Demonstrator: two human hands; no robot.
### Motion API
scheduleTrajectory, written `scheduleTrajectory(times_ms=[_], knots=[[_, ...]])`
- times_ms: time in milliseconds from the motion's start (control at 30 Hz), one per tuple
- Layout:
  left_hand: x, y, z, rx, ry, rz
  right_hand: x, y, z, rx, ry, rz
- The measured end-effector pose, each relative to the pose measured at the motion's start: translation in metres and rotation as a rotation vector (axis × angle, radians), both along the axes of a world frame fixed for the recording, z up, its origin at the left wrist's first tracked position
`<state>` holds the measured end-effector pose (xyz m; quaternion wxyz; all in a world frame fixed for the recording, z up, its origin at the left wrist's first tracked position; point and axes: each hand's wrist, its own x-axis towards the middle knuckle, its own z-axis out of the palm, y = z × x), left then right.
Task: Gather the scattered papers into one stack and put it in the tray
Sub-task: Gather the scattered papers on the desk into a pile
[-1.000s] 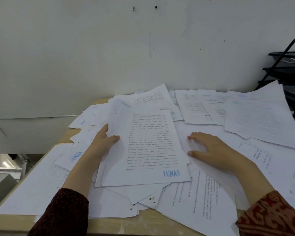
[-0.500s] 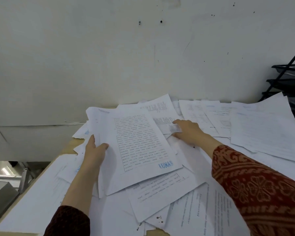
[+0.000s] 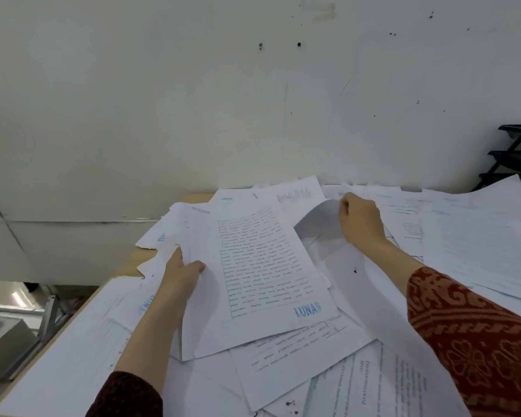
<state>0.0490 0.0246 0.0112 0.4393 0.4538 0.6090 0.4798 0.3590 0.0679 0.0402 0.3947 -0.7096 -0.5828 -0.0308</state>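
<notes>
Gripping a stack (image 3: 262, 278) stamped "LUNAS", the left hand (image 3: 182, 270) holds on; the right hand (image 3: 360, 219) now pinches a curled sheet (image 3: 319, 218) farther toward the table's back edge.

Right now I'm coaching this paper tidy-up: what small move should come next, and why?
Probably bring the curled sheet pinched in the right hand over onto the stack held by the left hand. The sheet's edge is already lifted off the pile, and the stack sits right beside it, with many papers not yet gathered.

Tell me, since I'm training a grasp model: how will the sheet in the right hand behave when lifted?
Probably floppy: the sheet already curls where the right hand pinches it. Likely light, and it may slide over the papers beneath.
</notes>
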Motion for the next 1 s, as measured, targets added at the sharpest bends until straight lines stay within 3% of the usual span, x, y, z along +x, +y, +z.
scheduleTrajectory(times_ms=[100, 233, 400, 500, 567, 700, 800, 1000], knots=[[0.002, -0.003, 0.003, -0.028, 0.024, -0.012, -0.003, -0.012, 0.011, 0.066, 0.275, 0.032], [0.005, -0.005, 0.006, -0.055, 0.046, -0.025, -0.005, -0.03, 0.017, 0.139, 0.393, 0.067], [0.004, -0.005, 0.006, -0.081, 0.085, -0.012, 0.015, -0.044, 0.014, 0.243, 0.772, 0.02], [0.007, -0.006, 0.008, -0.07, 0.093, -0.018, 0.011, -0.059, -0.001, 0.201, 0.573, 0.224], [0.009, -0.007, 0.009, -0.062, 0.09, -0.015, -0.001, -0.077, -0.012, 0.087, 0.31, 0.382], [0.013, -0.008, 0.014, -0.06, 0.031, 0.054, -0.018, -0.102, -0.032, -0.14, 0.067, 0.674], [0.014, -0.005, 0.017, -0.083, -0.072, 0.093, -0.023, -0.108, -0.036, -0.115, -0.139, 0.762], [0.016, -0.005, 0.017, -0.013, -0.122, 0.086, -0.03, -0.11, -0.035, -0.111, -0.276, 0.779]])
